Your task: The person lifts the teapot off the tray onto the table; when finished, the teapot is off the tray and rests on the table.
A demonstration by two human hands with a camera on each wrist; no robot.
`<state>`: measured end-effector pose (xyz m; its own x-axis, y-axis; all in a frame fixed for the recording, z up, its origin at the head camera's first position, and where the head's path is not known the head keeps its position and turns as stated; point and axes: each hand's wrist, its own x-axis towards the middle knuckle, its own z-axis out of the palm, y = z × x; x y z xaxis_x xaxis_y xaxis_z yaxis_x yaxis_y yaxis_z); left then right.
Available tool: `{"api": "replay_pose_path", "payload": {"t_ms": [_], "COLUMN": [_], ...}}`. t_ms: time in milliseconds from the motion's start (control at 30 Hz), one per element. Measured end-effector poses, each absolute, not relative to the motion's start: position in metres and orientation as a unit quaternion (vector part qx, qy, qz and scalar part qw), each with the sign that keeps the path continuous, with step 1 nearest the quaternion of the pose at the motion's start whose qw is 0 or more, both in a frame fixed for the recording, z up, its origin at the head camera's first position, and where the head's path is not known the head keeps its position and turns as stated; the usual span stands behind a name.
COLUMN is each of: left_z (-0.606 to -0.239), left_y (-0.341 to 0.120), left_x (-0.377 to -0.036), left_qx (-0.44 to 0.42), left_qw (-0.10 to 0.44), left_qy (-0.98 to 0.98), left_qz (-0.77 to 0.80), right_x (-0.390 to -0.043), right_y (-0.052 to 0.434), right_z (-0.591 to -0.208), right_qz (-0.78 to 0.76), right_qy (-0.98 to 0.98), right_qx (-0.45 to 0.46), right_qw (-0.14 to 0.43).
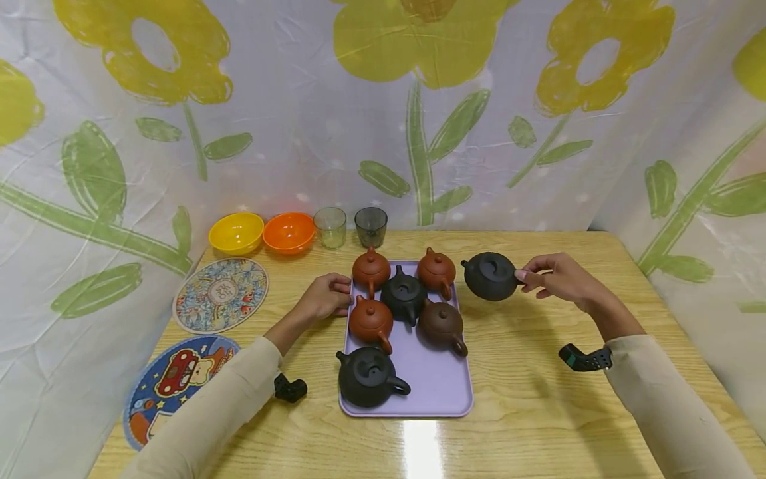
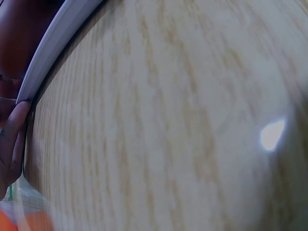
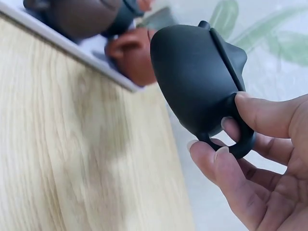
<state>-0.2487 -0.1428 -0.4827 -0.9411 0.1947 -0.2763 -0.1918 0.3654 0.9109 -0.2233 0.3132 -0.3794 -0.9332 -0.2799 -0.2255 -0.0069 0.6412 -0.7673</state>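
Tray (image 1: pixel 443 389) holds six teapots; right hand (image 1: pixel 559 277) grips black teapot (image 1: pixel 489 276).

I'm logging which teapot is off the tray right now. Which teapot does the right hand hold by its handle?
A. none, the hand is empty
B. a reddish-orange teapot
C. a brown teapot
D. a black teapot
D: the right hand pinches the loop handle of a black teapot, held beside the right edge of the lavender tray; its fingers curl round that handle in the right wrist view.
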Motion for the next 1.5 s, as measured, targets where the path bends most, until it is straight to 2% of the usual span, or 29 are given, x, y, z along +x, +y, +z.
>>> {"api": "replay_pose_path", "payload": {"t_ms": [800, 1500], "left_z": [-0.484, -0.482], "left_y": [-0.144, -0.143], "left_x": [-0.249, -0.248], "left_qx": [-0.003, -0.017], "left_qw": [0.174, 0.175], "left_qy": [0.807, 0.807], "left_qz": [0.565, 0.564], "right_x": [-0.293, -0.314], "right_y": [0.32, 0.311], "right_z": [-0.419, -0.443], "right_qz": [-0.392, -0.447], "right_qy": [0.903, 0.879], "right_qx": [-0.046, 0.019], "right_qw": [0.171, 0.164]}}
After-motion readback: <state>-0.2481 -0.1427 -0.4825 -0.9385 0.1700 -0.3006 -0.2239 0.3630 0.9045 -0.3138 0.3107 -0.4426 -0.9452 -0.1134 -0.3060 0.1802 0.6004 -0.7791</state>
